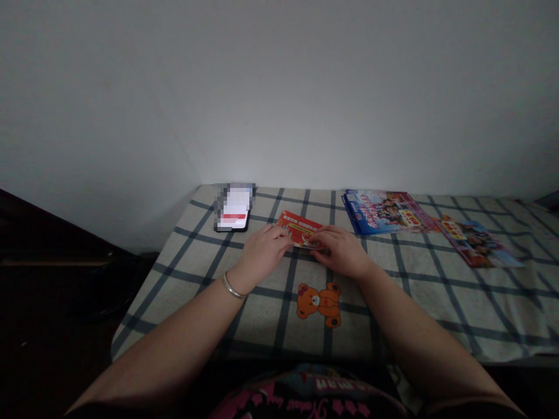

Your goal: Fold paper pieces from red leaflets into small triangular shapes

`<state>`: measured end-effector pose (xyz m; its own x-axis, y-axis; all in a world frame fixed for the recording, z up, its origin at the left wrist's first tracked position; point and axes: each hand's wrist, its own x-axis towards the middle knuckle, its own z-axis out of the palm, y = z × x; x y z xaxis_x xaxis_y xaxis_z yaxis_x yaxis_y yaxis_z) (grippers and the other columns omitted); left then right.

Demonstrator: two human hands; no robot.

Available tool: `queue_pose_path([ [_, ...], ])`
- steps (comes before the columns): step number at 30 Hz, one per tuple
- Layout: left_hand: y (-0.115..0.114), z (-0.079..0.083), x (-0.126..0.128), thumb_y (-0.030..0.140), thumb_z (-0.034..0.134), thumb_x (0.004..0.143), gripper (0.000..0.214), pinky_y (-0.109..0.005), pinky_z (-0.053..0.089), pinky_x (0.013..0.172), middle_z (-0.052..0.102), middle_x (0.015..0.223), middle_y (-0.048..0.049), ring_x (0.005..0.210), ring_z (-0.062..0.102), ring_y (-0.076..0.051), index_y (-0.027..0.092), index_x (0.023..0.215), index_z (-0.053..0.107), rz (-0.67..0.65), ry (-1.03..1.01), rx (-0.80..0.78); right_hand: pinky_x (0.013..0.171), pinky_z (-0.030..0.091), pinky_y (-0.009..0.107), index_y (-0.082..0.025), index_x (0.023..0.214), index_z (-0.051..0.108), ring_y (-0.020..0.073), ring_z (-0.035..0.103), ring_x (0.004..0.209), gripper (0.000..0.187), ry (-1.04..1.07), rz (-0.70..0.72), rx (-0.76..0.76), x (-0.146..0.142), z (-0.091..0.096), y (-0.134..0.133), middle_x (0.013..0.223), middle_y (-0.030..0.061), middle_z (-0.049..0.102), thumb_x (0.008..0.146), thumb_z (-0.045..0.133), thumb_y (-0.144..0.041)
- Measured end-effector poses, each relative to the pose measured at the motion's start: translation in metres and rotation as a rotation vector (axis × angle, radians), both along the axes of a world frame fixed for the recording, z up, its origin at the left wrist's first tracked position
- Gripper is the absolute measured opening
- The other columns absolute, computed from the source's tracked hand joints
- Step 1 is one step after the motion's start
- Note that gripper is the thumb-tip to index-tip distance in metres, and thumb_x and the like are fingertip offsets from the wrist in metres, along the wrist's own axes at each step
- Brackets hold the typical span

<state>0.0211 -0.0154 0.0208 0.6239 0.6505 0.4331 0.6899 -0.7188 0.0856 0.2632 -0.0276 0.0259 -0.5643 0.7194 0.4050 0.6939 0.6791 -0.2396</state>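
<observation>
A red printed leaflet [299, 228] with white lettering lies between my two hands just above the checked tablecloth. My left hand [265, 249] grips its left end, fingers closed on the near edge. At the opposite end, my right hand [339, 249] has its fingers curled over the paper, thumb below. Whether the leaflet is folded I cannot tell. To the right, a stack of blue and pink leaflets [379, 212] lies near the wall, and another leaflet [476, 241] overlaps its right side.
A phone [233, 209] with a lit, blurred screen lies at the back left of the table. The checked tablecloth [262, 326] bears an orange bear print [318, 304]. A pale wall [279, 105] stands behind the table; dark floor lies to its left.
</observation>
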Motion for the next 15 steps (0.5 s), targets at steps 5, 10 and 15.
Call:
queue_pose_path([
  [5,0.004,-0.004,-0.006,0.019,0.061,0.092,0.011,-0.035,0.052,0.076,0.065,0.095,-0.005,0.089,0.06,-0.02,0.019,0.093,0.072,0.012,-0.107,-0.081,0.096,0.051,0.04,-0.024,0.102,0.07,0.0227,0.063,0.108,0.021,0.041,0.053,-0.052,0.012,0.001,0.006,0.107,0.0048,0.074,0.083,0.065,-0.016],
  [10,0.008,-0.007,-0.009,0.013,0.063,0.088,0.012,-0.037,0.053,0.08,0.066,0.098,-0.0055,0.09,0.061,-0.021,0.019,0.097,0.07,0.021,-0.154,-0.113,0.097,0.051,0.041,-0.024,0.096,0.073,0.0208,0.065,0.107,0.017,0.117,0.066,-0.06,0.022,-0.001,0.011,0.106,0.0039,0.075,0.086,0.062,-0.014],
  [15,0.01,-0.007,-0.01,0.011,0.064,0.087,0.015,-0.038,0.054,0.082,0.067,0.1,-0.0053,0.091,0.062,-0.021,0.019,0.099,0.068,-0.02,-0.15,-0.118,0.095,0.052,0.041,-0.025,0.093,0.074,0.0205,0.066,0.106,0.011,0.178,0.111,-0.067,0.028,-0.002,0.013,0.103,0.0037,0.076,0.087,0.066,-0.021],
])
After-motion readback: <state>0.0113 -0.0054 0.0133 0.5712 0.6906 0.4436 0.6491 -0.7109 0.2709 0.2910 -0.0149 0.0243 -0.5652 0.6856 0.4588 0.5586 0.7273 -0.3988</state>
